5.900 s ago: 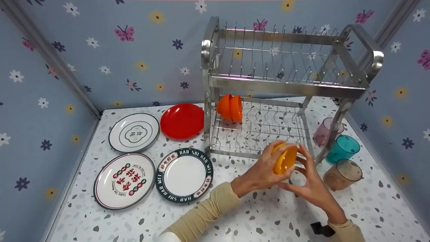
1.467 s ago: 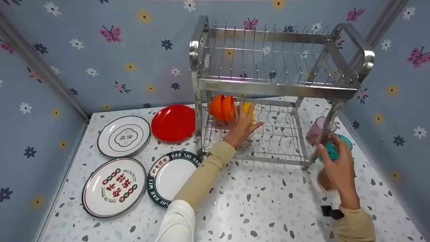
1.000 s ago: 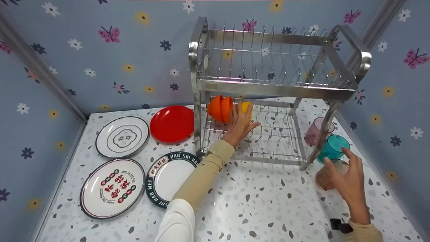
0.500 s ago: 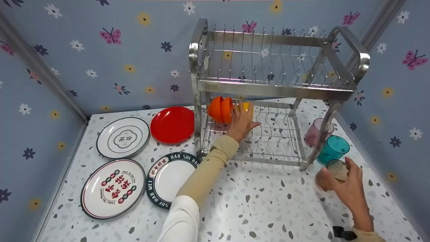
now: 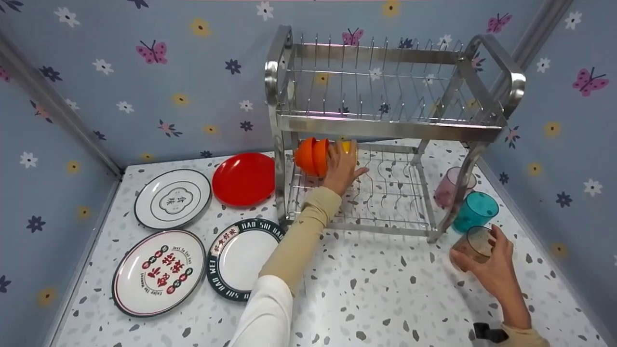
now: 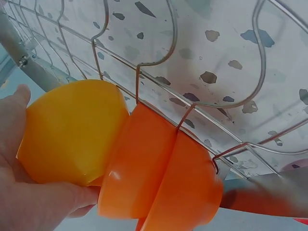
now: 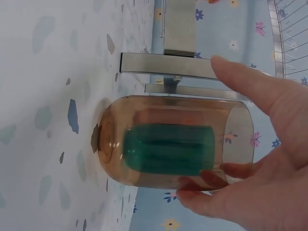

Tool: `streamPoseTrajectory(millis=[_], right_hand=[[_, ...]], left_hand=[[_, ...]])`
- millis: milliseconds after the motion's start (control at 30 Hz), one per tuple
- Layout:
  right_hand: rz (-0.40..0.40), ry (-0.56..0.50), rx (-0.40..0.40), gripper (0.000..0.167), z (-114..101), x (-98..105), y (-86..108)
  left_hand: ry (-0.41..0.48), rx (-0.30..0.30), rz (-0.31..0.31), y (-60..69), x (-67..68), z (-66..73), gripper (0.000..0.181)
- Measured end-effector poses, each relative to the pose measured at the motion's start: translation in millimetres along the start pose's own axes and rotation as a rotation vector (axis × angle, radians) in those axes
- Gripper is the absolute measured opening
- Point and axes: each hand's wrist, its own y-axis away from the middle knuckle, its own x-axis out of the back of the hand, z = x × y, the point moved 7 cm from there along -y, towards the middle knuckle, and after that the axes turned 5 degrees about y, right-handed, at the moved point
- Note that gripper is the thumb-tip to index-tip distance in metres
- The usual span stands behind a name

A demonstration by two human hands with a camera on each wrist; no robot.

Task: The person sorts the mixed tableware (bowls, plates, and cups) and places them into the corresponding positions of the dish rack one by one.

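On the rack's lower tier, my left hand (image 5: 341,168) holds a yellow bowl (image 6: 72,130) that stands on its side. Its fingertips reach between that bowl and two nested orange bowls (image 5: 312,156). Over at the right, my right hand (image 5: 494,270) is spread around a clear brown cup (image 7: 173,108), which stands upright on the table. In the right wrist view the fingers lie along and behind one side of the cup, while the thumb stands apart from the other side. The yellow bowl is mostly hidden by the hand in the head view.
A two-tier steel dish rack (image 5: 390,126) stands at the back. Beyond the brown cup are a teal cup (image 5: 475,212) and a pink cup (image 5: 448,185). At left lie a red plate (image 5: 243,179) and several white plates, including a dark-rimmed one (image 5: 219,270) partly under the left sleeve.
The yellow bowl went from between both hands to the rack beside the orange bowls, carried by the left hand. The right hand moved right and down around the brown cup.
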Motion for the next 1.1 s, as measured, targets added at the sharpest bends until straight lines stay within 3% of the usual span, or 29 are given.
streamPoseTrajectory(millis=[67, 367, 700, 1100], right_hand=[[0.013, -0.017, 0.003, 0.116, 0.9, 0.7, -1.4], [0.04, -0.185, -0.055, 0.102, 9.9, -0.6, -5.8], [0.089, -0.398, -0.137, 0.092, 19.9, -7.9, -8.8], [0.034, -0.369, -0.218, 0.098, 22.7, -10.0, -6.7]], left_hand=[[-0.009, -0.001, 0.01, -1.2, -0.4, -0.3, 0.087], [-0.23, -0.013, 0.117, -4.4, -2.1, 1.7, 0.081], [-0.18, -0.013, 0.036, -14.5, -10.3, -3.4, 0.082], [-0.25, -0.032, 0.105, -15.4, -8.7, -9.9, 0.08]])
